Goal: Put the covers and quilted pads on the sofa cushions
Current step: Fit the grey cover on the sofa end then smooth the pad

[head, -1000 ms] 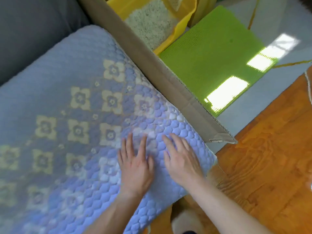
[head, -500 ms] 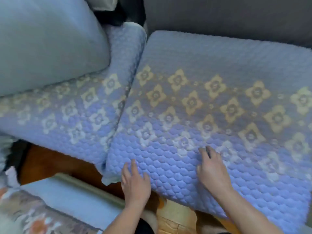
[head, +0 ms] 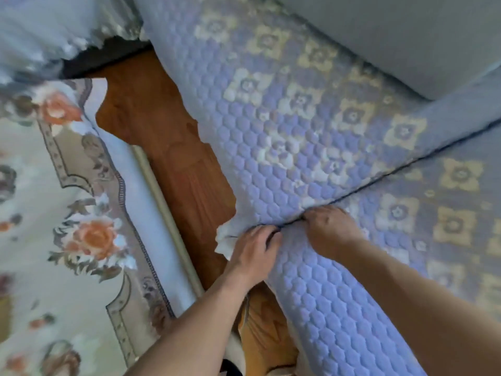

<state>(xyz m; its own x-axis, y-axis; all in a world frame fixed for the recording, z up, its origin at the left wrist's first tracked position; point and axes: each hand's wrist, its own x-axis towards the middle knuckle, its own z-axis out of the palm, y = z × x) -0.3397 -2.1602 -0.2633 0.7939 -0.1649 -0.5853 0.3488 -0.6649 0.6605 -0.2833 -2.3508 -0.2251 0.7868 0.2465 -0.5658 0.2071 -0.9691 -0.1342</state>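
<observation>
Two sofa seat cushions lie side by side, each under a lilac quilted pad with pale flower patches: a far pad (head: 276,109) and a near pad (head: 401,240). A dark seam runs between them. My left hand (head: 252,251) sits at the front end of that seam, fingers curled into the gap by a white ruffled corner (head: 223,240) of the pad. My right hand (head: 330,226) is just beside it on the seam, fingers bent down and tucked into the gap. What the fingertips hold is hidden.
A grey back cushion (head: 393,36) leans at the upper right. Orange wooden floor (head: 173,147) shows in front of the sofa. A floral rug (head: 54,213) with a pale blue border covers the left. A grey ruffled cloth (head: 40,31) lies at the upper left.
Both hands have left the flat top of the pad and come together at the seam between the two cushions, fingers now dug into the gap. The view has swung left.
</observation>
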